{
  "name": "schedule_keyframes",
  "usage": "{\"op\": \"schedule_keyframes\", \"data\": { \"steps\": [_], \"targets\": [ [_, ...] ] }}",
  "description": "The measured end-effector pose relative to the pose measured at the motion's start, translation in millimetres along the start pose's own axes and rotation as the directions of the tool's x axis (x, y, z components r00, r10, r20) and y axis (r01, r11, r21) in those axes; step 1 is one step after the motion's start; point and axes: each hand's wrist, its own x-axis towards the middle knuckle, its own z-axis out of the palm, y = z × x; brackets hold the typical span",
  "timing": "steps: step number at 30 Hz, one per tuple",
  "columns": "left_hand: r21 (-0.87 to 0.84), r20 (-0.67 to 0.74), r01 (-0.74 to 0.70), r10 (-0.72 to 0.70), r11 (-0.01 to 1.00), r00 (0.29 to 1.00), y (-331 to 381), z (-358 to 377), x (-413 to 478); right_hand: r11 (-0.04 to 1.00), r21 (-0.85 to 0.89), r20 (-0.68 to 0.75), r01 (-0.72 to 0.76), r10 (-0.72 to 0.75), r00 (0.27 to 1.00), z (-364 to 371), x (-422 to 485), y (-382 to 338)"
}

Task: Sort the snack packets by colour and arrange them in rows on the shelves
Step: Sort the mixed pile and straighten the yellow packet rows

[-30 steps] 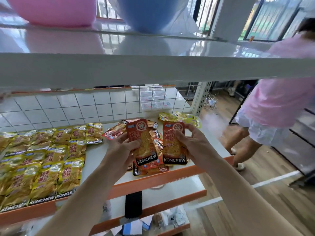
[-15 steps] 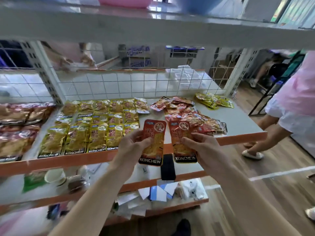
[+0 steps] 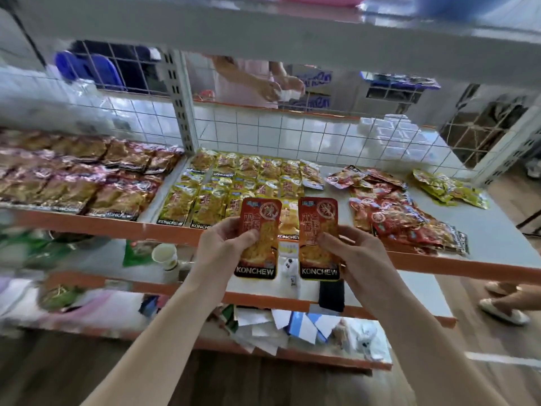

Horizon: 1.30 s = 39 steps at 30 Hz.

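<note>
My left hand (image 3: pixel 225 247) grips one orange-red KONCHEW packet (image 3: pixel 259 227) upright. My right hand (image 3: pixel 351 256) grips a second orange-red packet (image 3: pixel 317 221) beside it. Both hang in front of the shelf's orange front edge (image 3: pixel 117 227). Behind them, yellow packets (image 3: pixel 234 186) lie in rows on the white shelf. A loose heap of red packets (image 3: pixel 398 215) lies to the right, with a small pile of yellow packets (image 3: pixel 448 189) at the far right. Rows of dark red packets (image 3: pixel 82 174) fill the left shelf bay.
A grey upright post (image 3: pixel 181 104) and a wire grid back (image 3: pixel 292 136) bound the shelf. Lower shelves hold a paper cup (image 3: pixel 165 254), a black object (image 3: pixel 330 294) and loose papers (image 3: pixel 278 326). A person's hands (image 3: pixel 278 86) show behind the grid, feet (image 3: pixel 506 309) at right.
My view has swung left and down, bringing the left bay of dark red packets into sight. Both hands have drawn the two orange-red packets back from the shelf, still held side by side.
</note>
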Motion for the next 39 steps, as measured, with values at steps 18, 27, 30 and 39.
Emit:
{"op": "schedule_keyframes", "data": {
  "steps": [18, 27, 30, 39],
  "targets": [
    [-0.041, -0.377, -0.074, 0.053, 0.996, 0.925, 5, -75, -30, 0.992, -0.123, 0.304, -0.012, 0.049, 0.952, 86, 26, 9],
    [-0.092, -0.365, -0.101, 0.061, 0.991, 0.929, 16, -154, -22, 0.981, -0.187, 0.317, 0.046, 0.016, 0.948, 165, 19, 25],
    [-0.094, -0.374, -0.11, 0.068, 0.989, 0.925, 27, -197, -18, 0.983, -0.177, 0.313, 0.045, 0.013, 0.95, 206, 14, 33],
    [-0.07, -0.393, -0.112, 0.076, 0.991, 0.916, 51, -322, -13, 0.987, -0.147, 0.292, 0.062, -0.017, 0.956, 323, -6, 65]
  ]
}}
